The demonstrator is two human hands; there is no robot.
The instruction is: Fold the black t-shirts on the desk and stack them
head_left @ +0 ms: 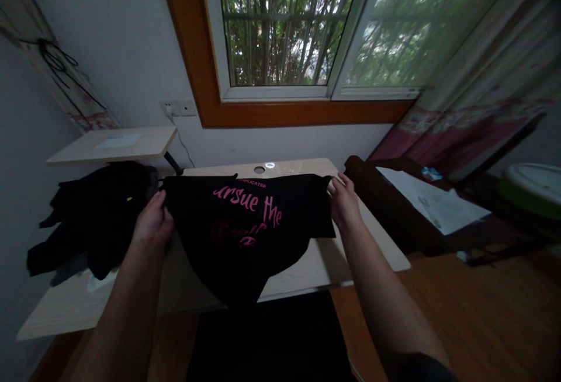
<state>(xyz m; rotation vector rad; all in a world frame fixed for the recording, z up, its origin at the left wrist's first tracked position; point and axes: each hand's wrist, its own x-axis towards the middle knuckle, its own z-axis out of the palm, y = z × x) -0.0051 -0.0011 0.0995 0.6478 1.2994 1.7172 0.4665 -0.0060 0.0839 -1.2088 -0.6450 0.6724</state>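
Observation:
A black T-shirt point(245, 212) with pink lettering is stretched out sideways over the desk point(302, 265). My left hand point(153, 218) is closed on its left end, near the heap of dark clothes. At the opposite end, the fingers of my right hand point(345, 198) pinch the shirt's upper right corner. The cloth between my hands is pulled taut along its top edge, while its lower part hangs in a loose point towards the desk's front edge. Part of the lettering is lost in folds.
Dark clothes point(100, 212) lie heaped on the desk's left side, beneath a small raised shelf point(118, 142). Behind the desk are a wall socket point(177, 108) and a window with a wooden frame point(302, 114). A brown piece of furniture point(385, 212) bearing a white sheet point(427, 198) stands at right.

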